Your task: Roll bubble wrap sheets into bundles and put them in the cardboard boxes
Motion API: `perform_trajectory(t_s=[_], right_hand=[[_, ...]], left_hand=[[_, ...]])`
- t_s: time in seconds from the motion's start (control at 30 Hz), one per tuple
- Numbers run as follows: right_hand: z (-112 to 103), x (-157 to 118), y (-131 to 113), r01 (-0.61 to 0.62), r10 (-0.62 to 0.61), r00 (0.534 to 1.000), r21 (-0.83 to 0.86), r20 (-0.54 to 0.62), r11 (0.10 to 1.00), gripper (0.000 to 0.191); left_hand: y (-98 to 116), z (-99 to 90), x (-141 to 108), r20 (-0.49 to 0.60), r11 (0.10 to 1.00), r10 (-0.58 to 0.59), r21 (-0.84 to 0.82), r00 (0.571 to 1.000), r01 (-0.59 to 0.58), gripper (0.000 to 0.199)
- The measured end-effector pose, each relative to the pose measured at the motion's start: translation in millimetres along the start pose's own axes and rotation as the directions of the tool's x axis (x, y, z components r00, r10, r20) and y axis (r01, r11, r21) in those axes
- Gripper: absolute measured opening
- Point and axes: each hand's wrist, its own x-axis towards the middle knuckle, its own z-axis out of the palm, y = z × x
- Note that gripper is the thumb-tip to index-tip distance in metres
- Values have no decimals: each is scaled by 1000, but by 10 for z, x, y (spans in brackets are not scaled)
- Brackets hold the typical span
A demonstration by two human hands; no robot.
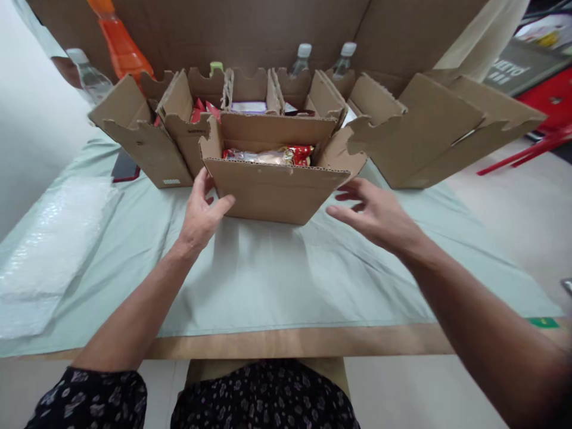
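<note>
An open-topped cardboard box [274, 193] stands on the pale green cloth, in front of a row of similar boxes. Inside it lie shiny packets [299, 155] in red, gold and clear wrapping. At the box's left corner is my left hand [203, 208], its thumb across the front face and its fingers apart beside the left wall. Whether it presses on the cardboard is hard to make out. My right hand [370, 211] is near the right wall, thumb and fingers spread, holding nothing; its farthest fingertips are partly lost against the box edge.
Behind stand several notched cardboard boxes [147, 149], some holding packets. An orange bottle [123, 47] and clear bottles [302, 58] rise at the back. Bubble wrap [58, 238] lies left on the cloth [268, 280], near a dark flat object [126, 167]. A red stool [527, 149] is at right.
</note>
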Motion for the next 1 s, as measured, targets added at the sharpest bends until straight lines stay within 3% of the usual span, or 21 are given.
perform_trajectory(t_s=[0.13, 0.23, 0.33, 0.43, 0.5, 0.6, 0.67, 0.73, 0.87, 1.0], right_hand=[[432, 195, 10, 2, 12, 999, 253, -52, 967, 64], [455, -65, -18, -36, 62, 993, 241, -101, 970, 52], [388, -517, -81, -45, 64, 993, 178, -103, 983, 46], [439, -758, -296, 54, -41, 996, 167, -80, 984, 40], [537, -687, -510, 145, -139, 989, 167, -48, 975, 35], [609, -401, -751, 236, -229, 972, 204, -58, 950, 37], [537, -301, -768, 234, -216, 971, 218, -104, 948, 39], [393, -369, -668, 183, -155, 978, 217, -139, 959, 40], [160, -792, -332, 90, -60, 984, 184, -166, 979, 45], [215, -1080, -164, 22, 8, 978, 144, -207, 989, 44]], left_hand=[[107, 238, -8, -15, 995, -58, -86, 998, 56, 55], [311, 254, -318, -35, 994, -102, -48, 994, 100, 52], [533, 131, -860, -8, 992, -124, 30, 992, 124, 45], [678, -115, -1301, -112, 983, -153, 89, 982, 163, 43], [720, -296, -1373, -214, 981, -124, 119, 969, 152, 43], [771, -405, -1214, -301, 980, -20, 182, 953, 79, 45], [829, -317, -1120, -304, 982, 27, 188, 952, 32, 52], [893, -143, -1148, -257, 985, 5, 166, 966, 39, 57], [925, 180, -1444, -114, 983, -131, 113, 985, 144, 57], [863, 243, -1618, -73, 974, -189, 109, 979, 196, 54]])
